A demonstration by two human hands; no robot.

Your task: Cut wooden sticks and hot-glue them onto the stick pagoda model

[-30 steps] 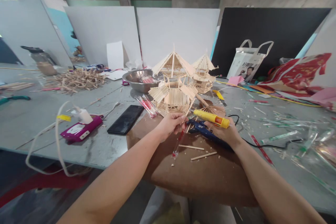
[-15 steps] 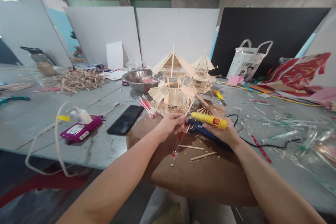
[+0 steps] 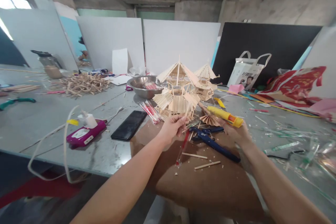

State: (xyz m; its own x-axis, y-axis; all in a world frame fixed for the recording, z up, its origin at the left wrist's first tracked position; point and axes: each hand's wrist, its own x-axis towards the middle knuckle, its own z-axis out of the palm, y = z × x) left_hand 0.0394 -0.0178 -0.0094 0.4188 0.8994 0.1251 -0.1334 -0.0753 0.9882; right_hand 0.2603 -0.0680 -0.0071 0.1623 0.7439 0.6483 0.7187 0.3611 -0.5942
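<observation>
My right hand (image 3: 235, 131) is closed round a yellow glue gun (image 3: 225, 115), its tip pointing left toward the stick model. My left hand (image 3: 174, 127) is pinched in front of the wooden pavilion model (image 3: 178, 103); what its fingertips hold is too small to make out. Beneath it a red item in clear wrapping (image 3: 182, 148) lies on the brown board (image 3: 199, 189). Blue-handled pliers (image 3: 216, 144) rest between my hands. Two loose sticks (image 3: 207, 165) lie nearer to me. A folded brown paper fan (image 3: 209, 118) sits behind the pliers.
Left of the board are a black phone (image 3: 129, 125) and a purple power strip (image 3: 85, 133) with a white cable. Behind stand a metal bowl (image 3: 144, 91), a stick pile (image 3: 85, 84) and a second pavilion (image 3: 206, 80). Plastic wrappers (image 3: 286, 147) litter the right.
My right hand has drawn the glue gun to the right, away from my left hand, uncovering more of the blue pliers. The whole view has shifted slightly.
</observation>
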